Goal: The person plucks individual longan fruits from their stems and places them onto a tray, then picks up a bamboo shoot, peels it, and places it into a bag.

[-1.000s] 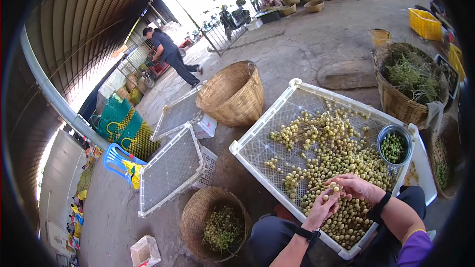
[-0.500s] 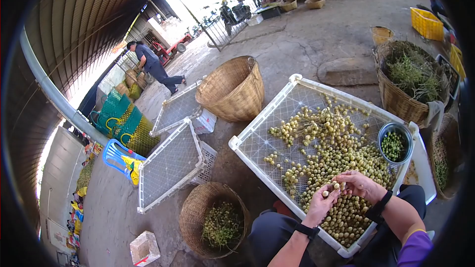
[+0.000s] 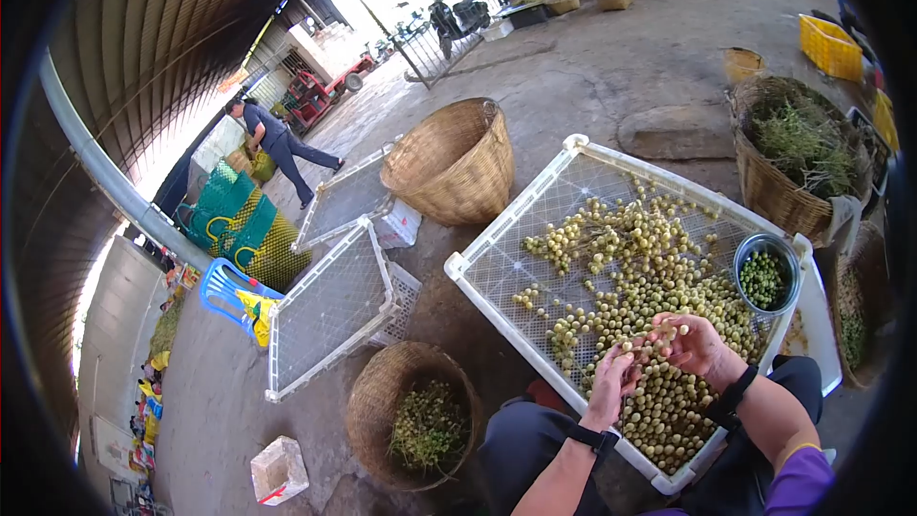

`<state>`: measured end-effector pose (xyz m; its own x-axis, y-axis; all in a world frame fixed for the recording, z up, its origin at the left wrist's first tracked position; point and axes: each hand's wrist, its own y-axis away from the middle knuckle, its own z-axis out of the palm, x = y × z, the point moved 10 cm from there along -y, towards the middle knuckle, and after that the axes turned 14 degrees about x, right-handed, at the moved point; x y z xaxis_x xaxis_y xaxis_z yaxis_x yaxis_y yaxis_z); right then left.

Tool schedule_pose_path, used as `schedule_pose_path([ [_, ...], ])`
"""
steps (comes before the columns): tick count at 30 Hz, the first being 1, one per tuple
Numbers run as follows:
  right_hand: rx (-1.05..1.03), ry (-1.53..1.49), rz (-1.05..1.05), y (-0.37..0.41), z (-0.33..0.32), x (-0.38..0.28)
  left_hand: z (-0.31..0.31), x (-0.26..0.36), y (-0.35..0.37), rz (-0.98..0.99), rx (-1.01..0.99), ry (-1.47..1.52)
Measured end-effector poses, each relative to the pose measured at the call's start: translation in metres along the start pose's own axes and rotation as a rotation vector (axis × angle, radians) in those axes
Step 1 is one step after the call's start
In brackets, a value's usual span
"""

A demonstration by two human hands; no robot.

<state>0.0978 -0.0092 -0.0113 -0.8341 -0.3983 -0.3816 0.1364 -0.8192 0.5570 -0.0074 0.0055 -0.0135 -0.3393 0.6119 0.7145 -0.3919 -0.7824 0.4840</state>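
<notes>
A white mesh tray (image 3: 508,253) lies over my knees, spread with small round yellow-brown fruits that look like longans (image 3: 659,277), some on stems. Above its near part, my left hand (image 3: 608,387) is closed with a longan at its fingertips. My right hand (image 3: 695,346) is closed too, its curled fingers holding a few longans. The hands are slightly apart, and stems between the fingers are too small to make out. A metal bowl (image 3: 767,272) of smaller green fruits rests on the tray's right side.
A large wicker basket (image 3: 449,162) stands beyond the tray. Another basket (image 3: 411,416) with stems is at my left, and a twig-filled basket (image 3: 783,167) at the right. Two mesh trays (image 3: 330,311) sit on crates. A person (image 3: 272,143) bends near green bags (image 3: 239,229).
My hands have moved slightly apart, the right one turning up with longans at its fingers. In the background the walking person has moved left towards the sacks. The view has shifted slightly.
</notes>
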Motion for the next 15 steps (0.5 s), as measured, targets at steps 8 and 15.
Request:
schedule_pose_path([
  [8,0.133,0.212,0.016,0.005,-0.003,0.007,-0.014,0.006,-0.003,0.126,0.176,-0.191],
  [15,0.181,0.692,-0.163,0.005,0.002,0.006,-0.014,0.007,-0.015,0.389,0.203,-0.350],
])
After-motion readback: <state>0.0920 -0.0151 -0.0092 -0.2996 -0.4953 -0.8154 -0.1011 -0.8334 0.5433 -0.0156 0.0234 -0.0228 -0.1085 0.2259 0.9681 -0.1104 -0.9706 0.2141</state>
